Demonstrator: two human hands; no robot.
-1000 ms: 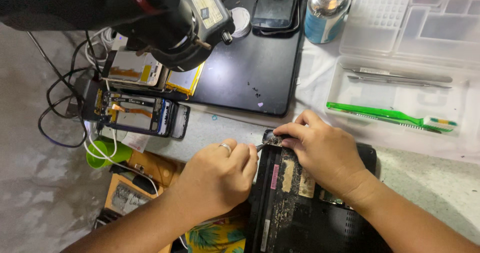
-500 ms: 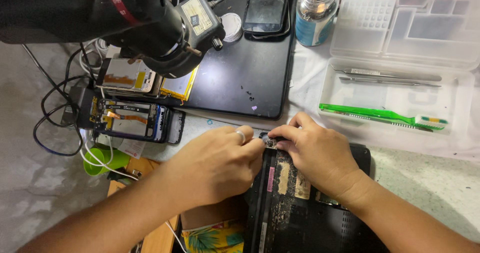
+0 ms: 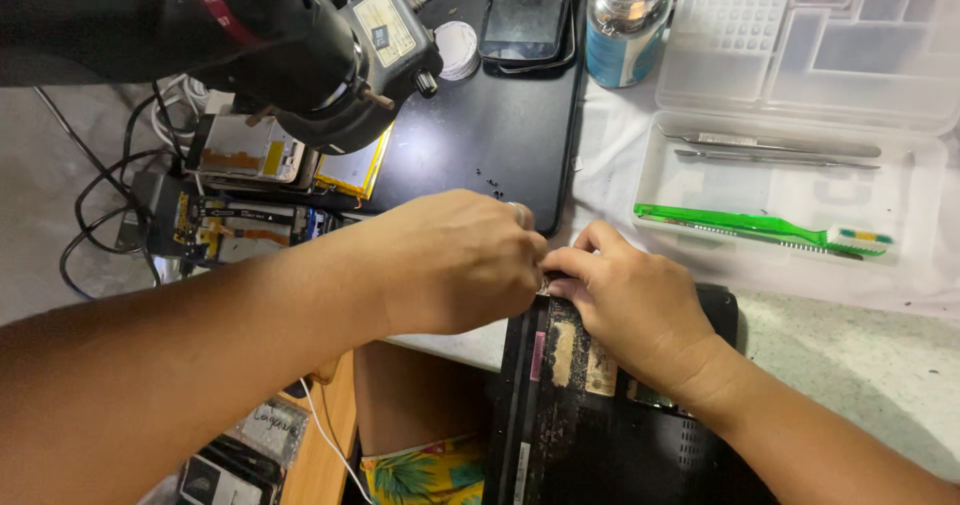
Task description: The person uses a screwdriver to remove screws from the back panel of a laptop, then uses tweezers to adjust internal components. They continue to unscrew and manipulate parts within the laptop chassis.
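I see both hands meeting at the far end of a black device [image 3: 600,425] lying at the worktop's [image 3: 860,365] near edge, its long axis running from near edge toward the far edge. The left hand [image 3: 450,260] and right hand [image 3: 630,300] pinch something small there; fingers together, on what I cannot tell. A green toothbrush [image 3: 760,228] lies crosswise in a clear tray [image 3: 660,180].

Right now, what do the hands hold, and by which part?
Both the left hand and right hand pinch something small at the black device's top edge; what it is cannot be told.
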